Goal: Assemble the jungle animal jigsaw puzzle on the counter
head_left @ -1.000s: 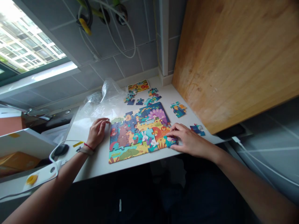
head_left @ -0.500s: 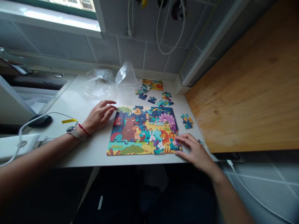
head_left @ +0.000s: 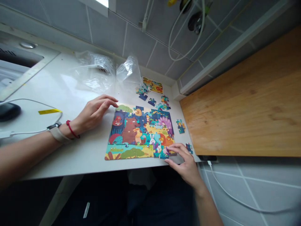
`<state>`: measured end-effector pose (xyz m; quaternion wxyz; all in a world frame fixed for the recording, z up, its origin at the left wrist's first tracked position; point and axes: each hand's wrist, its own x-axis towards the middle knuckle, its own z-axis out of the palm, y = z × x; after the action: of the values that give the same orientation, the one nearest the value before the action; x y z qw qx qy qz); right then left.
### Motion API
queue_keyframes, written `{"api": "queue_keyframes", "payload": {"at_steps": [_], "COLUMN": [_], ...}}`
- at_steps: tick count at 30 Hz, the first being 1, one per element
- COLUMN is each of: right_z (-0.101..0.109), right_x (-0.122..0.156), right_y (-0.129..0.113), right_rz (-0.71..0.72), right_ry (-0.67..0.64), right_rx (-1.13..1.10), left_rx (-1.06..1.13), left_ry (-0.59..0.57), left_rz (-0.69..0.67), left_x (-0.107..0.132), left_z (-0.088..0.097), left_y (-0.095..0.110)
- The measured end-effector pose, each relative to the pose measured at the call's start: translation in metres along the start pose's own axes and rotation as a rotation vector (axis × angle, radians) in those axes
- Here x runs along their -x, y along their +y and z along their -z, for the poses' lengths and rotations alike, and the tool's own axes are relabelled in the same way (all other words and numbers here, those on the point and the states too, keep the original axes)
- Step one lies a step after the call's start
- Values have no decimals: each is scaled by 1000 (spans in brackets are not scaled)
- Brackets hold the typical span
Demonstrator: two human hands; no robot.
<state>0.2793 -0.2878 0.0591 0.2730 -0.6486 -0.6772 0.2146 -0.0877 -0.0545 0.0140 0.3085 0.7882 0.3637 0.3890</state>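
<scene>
A colourful animal jigsaw puzzle (head_left: pixel 131 135) lies on a board near the counter's front edge, largely covered with fitted pieces. At its lower right corner my right hand (head_left: pixel 185 163) grips a puzzle piece (head_left: pixel 164 153) between thumb and fingers, low over the picture beside the white rabbits. My left hand (head_left: pixel 95 113) rests on the counter at the upper left corner, fingers stretched out and holding nothing, fingertips by the board's edge. Loose puzzle pieces (head_left: pixel 151 101) lie behind the board. A joined cluster of pieces (head_left: pixel 181 126) and a single dark piece (head_left: pixel 189 148) lie to its right.
Crumpled clear plastic bags (head_left: pixel 98 70) lie at the back, by a small picture card (head_left: pixel 152 84). A wooden panel (head_left: pixel 244 103) bounds the right side. A white cable (head_left: pixel 28 99) with a yellow tag and a black mouse (head_left: pixel 9 111) are at the left.
My right hand has moved left with the puzzle piece along the board's lower edge. My left hand stays by the upper left corner. The camera view has tilted and shifted.
</scene>
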Motion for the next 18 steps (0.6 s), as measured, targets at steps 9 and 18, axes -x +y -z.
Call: {"api": "queue_keyframes", "payload": {"at_steps": [9, 18], "right_z": [-47, -47], "right_x": [-26, -14], "right_y": [-32, -26], "right_rz": [53, 63], "right_ry": [-172, -101], "right_rx": [-20, 173], "left_rx": [61, 52], "left_ry": [-16, -75], "left_rz": [-41, -29], "left_x": [3, 3], "left_z": [1, -1], "left_y": [6, 11]}}
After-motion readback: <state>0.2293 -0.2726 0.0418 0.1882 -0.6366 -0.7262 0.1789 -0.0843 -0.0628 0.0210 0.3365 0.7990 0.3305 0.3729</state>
